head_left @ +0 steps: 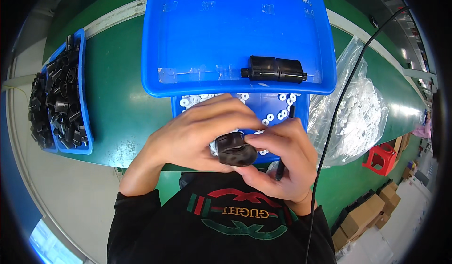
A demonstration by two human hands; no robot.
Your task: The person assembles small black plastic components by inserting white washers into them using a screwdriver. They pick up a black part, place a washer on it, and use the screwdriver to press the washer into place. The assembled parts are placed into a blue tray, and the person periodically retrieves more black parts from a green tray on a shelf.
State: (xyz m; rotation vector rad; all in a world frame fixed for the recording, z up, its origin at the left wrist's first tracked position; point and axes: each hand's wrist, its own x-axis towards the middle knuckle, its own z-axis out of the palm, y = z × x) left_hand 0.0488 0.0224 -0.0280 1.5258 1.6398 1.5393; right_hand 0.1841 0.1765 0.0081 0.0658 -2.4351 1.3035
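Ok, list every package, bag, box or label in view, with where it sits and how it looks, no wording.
Clear plastic bag: right of the blue bins on the green table, crumpled, full of small white parts.
Cardboard boxes: lower right on the floor, brown, stacked.
Strips of clear tape: stuck to the big blue bin's wall.
No screens or signs visible.

The green counter [117, 99] carries a big blue tray [197, 38], a smaller bin [301, 106] of white rings under it, a side bin [84, 99] of black parts, and a clear bag [358, 108].
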